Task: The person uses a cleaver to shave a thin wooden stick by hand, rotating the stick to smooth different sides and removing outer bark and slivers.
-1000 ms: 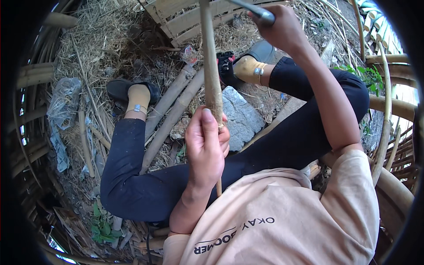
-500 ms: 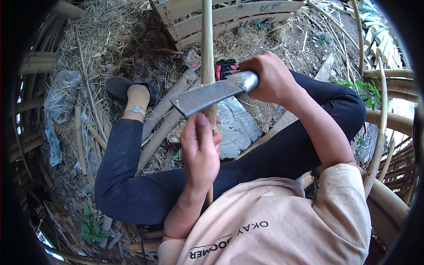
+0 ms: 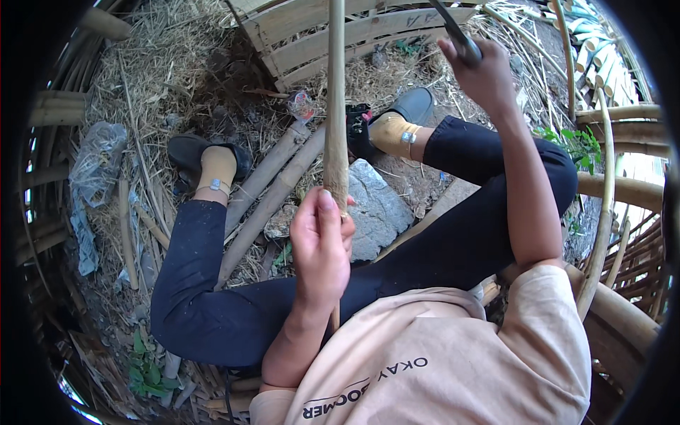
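My left hand [image 3: 322, 244] is closed round a long pale wooden stick [image 3: 336, 85], thumb lying along it. The stick stretches away from my lap past the top of the view, and its near end passes under my wrist toward my shirt. Up to the right, my right hand [image 3: 485, 74] grips a machete [image 3: 453, 32], raised well apart from the stick. Its blade shows nearly edge-on and runs out of the top of the view. Beyond my left hand, a grey rock [image 3: 381, 212] lies on the ground just right of the stick.
A slatted wooden crate [image 3: 361, 37] stands at the far side. Poles [image 3: 280, 188] lie on the straw-strewn ground between my feet. A crumpled clear plastic bag [image 3: 99, 159] sits at the left. Bamboo rails [image 3: 623, 191] and a pile of pale cut tubes [image 3: 602, 53] are at the right.
My right hand has lifted the machete off the stick, up and to the right, uncovering my right foot. My left hand keeps its hold on the stick, nearly in place.
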Available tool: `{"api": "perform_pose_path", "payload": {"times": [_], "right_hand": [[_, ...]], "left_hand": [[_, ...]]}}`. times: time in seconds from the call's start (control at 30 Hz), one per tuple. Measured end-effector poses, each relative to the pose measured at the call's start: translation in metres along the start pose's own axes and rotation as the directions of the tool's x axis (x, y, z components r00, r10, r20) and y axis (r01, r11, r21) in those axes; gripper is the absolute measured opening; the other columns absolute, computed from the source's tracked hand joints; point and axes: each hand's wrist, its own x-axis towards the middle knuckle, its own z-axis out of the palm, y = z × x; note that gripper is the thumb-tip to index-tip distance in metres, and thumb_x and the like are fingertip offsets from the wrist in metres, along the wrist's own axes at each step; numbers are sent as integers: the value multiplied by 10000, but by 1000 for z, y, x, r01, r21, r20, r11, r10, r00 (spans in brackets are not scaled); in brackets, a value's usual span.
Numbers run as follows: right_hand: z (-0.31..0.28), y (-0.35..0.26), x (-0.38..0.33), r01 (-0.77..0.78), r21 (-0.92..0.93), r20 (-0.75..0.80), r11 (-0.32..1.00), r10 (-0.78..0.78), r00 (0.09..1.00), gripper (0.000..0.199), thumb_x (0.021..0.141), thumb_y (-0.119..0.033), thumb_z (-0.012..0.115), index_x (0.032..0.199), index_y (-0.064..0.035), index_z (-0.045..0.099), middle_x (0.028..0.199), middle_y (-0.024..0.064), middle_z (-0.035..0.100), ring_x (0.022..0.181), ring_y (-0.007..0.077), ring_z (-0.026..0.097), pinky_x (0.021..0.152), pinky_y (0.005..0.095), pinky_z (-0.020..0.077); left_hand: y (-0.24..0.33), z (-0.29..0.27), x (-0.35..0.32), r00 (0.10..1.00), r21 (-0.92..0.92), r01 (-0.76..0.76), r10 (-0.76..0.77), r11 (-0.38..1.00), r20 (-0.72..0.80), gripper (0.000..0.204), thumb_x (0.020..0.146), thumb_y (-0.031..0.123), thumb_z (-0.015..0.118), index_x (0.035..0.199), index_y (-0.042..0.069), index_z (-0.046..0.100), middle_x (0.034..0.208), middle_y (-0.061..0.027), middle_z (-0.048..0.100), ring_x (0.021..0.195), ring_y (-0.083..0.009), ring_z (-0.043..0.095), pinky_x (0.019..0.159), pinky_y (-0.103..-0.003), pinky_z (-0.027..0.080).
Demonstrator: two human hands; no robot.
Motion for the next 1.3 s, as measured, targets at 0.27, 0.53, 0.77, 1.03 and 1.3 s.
{"api": "perform_pose_path", "payload": {"times": [0.27, 0.53, 0.77, 1.03, 1.3], "right_hand": [[24, -56, -51, 272, 209, 349, 939, -331, 877, 186, 685, -146, 720, 862, -101, 758, 742, 154, 704, 715, 344, 699, 712, 442, 566], [45, -51, -62, 330, 173, 239, 928, -365, 900, 123, 689, -166, 726, 798, -113, 745, 691, 157, 678, 684, 365, 681, 663, 458, 545], [38, -53, -41, 357, 82, 142, 931, -365, 920, 165, 732, -204, 736, 857, -99, 760, 733, 153, 702, 701, 351, 696, 693, 440, 559], [-10, 0, 7, 50, -116, -136, 992, -66, 988, 233, 850, -201, 699, 1049, -99, 766, 788, 188, 719, 747, 348, 719, 712, 430, 572], [26, -46, -45, 309, 189, 287, 932, -353, 890, 158, 672, -143, 704, 809, -70, 733, 713, 149, 689, 701, 346, 692, 687, 429, 558]], "left_hand": [[5, -8, 6, 998, -44, 55, -55, 998, 3, 361, 1095, 366, 395, 1009, 52, 551, 599, 74, 327, 464, 0, 244, 406, -200, 159], [-7, -5, 2, 992, 264, -81, 103, 961, -70, 308, 1094, 335, 412, 971, 69, 505, 621, 71, 367, 471, 11, 273, 402, -186, 196], [-5, -1, 0, 983, 304, -113, 152, 946, -108, 283, 1092, 306, 425, 979, 61, 511, 634, 76, 387, 474, 20, 299, 406, -175, 210], [-17, -7, 6, 998, 100, -57, 58, 993, -6, 281, 1091, 308, 429, 1013, 62, 540, 607, 86, 342, 466, 10, 273, 405, -192, 193], [5, -11, 8, 990, -191, 116, -97, 975, 105, 362, 1098, 376, 376, 1002, 72, 548, 593, 87, 300, 453, -5, 207, 402, -205, 137]]}}
